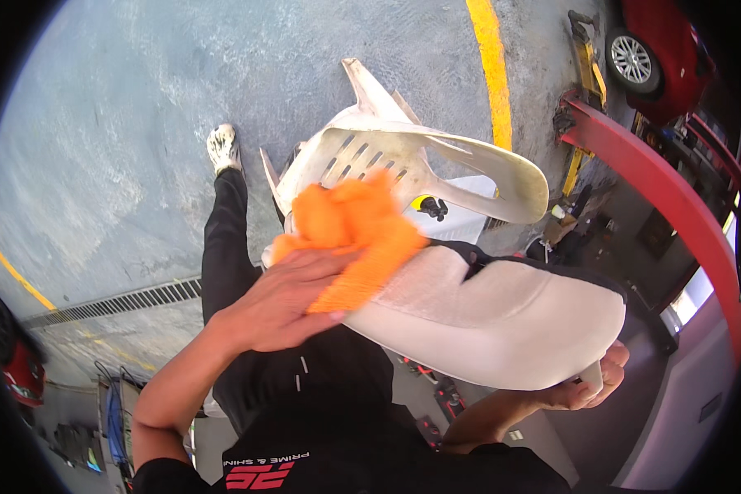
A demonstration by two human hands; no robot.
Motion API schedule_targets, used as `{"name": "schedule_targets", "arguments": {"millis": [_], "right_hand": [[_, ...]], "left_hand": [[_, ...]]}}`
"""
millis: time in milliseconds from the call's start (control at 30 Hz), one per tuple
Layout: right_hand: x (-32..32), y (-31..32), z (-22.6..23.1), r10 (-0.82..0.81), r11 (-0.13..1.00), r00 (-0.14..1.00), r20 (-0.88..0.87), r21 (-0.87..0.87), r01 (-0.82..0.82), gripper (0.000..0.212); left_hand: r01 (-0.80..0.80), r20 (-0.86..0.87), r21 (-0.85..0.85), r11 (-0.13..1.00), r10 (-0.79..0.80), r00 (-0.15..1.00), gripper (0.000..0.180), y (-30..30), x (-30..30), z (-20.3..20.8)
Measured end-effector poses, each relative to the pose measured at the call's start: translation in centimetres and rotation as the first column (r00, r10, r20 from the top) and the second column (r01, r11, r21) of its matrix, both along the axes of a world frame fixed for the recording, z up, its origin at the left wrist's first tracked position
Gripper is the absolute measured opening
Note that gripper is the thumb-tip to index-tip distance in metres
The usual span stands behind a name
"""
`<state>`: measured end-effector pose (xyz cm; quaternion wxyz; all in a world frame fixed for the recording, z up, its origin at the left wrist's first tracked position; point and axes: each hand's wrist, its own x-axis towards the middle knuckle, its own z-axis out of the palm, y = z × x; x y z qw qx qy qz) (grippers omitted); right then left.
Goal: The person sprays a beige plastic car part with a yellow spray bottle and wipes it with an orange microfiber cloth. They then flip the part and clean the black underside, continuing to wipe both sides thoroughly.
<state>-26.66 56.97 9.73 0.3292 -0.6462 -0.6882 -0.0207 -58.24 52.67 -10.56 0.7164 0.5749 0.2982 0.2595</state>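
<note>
A long, pale padded panel (502,329) with a soft, fabric-like face and a dark far edge lies slanted before my body. My left hand (284,300) presses a bunched orange cloth (354,226) against its left end; the cloth is slightly blurred. At the panel's lower right corner, my right hand (593,383) grips the edge, its fingers partly hidden underneath. Just beyond the panel is a white plastic chair (502,169) with slots in its back, partly covered by the cloth.
A yellow-and-black item (428,206) shows under the chair's arm. To the right, a red lift arm (659,173) curves past a red car (675,74). A drain grate (140,303) crosses the floor at left, near a blue hose (115,420).
</note>
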Motion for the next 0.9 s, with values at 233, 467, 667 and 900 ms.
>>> {"name": "schedule_targets", "arguments": {"millis": [233,467,667,900], "right_hand": [[-2.4,1.5,-0.3,-0.078,0.997,0.995,-0.068,0.016,0.079,0.061],[-1.1,1.2,0.4,0.124,0.992,0.992,0.003,-0.030,-0.124,0.058],[-1.4,3.2,-0.2,0.122,0.992,0.992,-0.036,-0.025,-0.123,0.057],[-0.6,4.1,-0.7,0.109,0.994,0.986,-0.128,0.010,-0.108,0.061]], "left_hand": [[-0.086,0.079,0.264,0.961,0.068,0.995,0.055,6.0,4.0,5.3],[-0.040,-0.056,0.158,0.987,0.050,0.997,0.056,2.2,1.4,1.3],[-0.172,0.098,0.279,0.945,0.150,0.984,0.060,10.6,7.2,7.9],[-0.038,-0.116,0.459,0.888,0.102,0.988,0.054,2.8,2.4,5.4]]}}
